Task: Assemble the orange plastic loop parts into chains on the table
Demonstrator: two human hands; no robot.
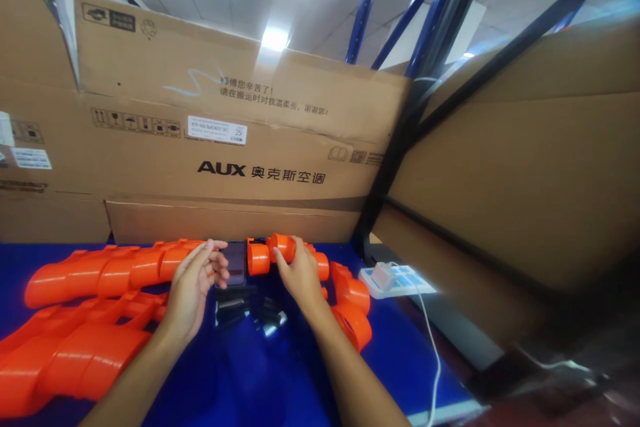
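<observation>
At the back of the blue surface [280,373], both hands work at a phone [235,263].
Left hand [193,283] loosely curled beside the phone; right hand [300,275] pinches an orange pipe [265,255]. Best to keep the pipe steady, clear of the screen.

The curved orange plastic pipe segments [100,273] look smooth and glossy. The blue desk [250,373] top has a slick sheen. The big brown cardboard boxes [240,140] along the desk's back edge are matt paperboard, the blue steel rack posts [367,7] painted and shiny.
</observation>
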